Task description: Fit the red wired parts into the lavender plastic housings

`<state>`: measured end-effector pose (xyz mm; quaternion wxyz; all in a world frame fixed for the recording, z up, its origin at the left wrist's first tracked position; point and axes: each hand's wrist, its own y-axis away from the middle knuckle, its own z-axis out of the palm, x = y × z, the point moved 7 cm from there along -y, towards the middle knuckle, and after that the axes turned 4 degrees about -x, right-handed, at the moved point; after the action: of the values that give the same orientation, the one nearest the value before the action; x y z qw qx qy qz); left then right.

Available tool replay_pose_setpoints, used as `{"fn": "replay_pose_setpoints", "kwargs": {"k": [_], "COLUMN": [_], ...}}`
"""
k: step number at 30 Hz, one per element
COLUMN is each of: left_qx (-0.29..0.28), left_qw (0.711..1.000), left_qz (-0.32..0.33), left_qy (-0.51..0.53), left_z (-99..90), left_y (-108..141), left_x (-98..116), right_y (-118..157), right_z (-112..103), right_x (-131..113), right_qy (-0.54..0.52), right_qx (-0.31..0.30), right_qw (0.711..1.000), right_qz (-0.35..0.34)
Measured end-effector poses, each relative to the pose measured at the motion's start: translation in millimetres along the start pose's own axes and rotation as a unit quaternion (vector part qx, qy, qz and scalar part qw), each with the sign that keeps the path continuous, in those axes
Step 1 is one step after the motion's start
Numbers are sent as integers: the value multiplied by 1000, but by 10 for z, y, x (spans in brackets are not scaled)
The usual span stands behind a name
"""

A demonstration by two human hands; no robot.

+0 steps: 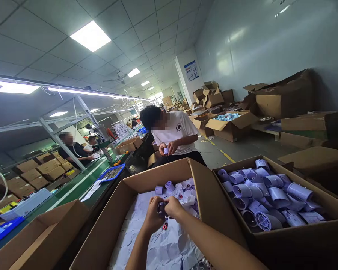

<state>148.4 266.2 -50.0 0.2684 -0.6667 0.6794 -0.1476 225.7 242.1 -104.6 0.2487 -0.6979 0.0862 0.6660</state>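
My left hand (154, 215) and my right hand (173, 208) meet over an open cardboard box (154, 171) lined with crumpled white paper (169, 245). Between them they hold a small round part (161, 210), mostly covered by the fingers. Just below my hands hangs or lies a small red piece (165, 226) with thin wires. Two white plastic cups (169, 186) rest at the far end of the box, near more small red pieces.
To the right stands a carton (281, 233) full of white plastic cups. A seated person (176, 131) across the box handles a similar cup. At left are a green conveyor (64, 200), a blue tray (121, 167) and an open carton (42, 234).
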Motion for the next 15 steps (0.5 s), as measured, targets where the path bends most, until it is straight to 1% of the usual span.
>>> {"fn": "replay_pose_setpoints", "kwargs": {"k": [5, 7, 9, 11, 13, 15], "left_qx": [-8, -7, 6, 24, 37, 45], "left_qw": [998, 995, 987, 979, 978, 981], "left_qz": [-36, -81, -138, -176, -180, -162], "left_qy": [43, 63, 84, 97, 97, 93], "left_z": [35, 55, 67, 72, 74, 73], "left_y": [9, 8, 8, 9, 5, 4], "left_x": [-41, -86, -148, -191, -195, -171], "right_y": [10, 2, -5, 2, 23, 50], "right_z": [-25, -29, -24, -8, -6, -26], "right_x": [2, -5, -17, -35, -56, -74], "right_qy": [-2, 3, 2, -7, -18, -26], "right_qx": [-5, -14, -30, -51, -60, -51], "right_qw": [1000, 1000, 1000, 999, 998, 998], "right_qz": [8, 9, 8, 6, 3, 3]}}
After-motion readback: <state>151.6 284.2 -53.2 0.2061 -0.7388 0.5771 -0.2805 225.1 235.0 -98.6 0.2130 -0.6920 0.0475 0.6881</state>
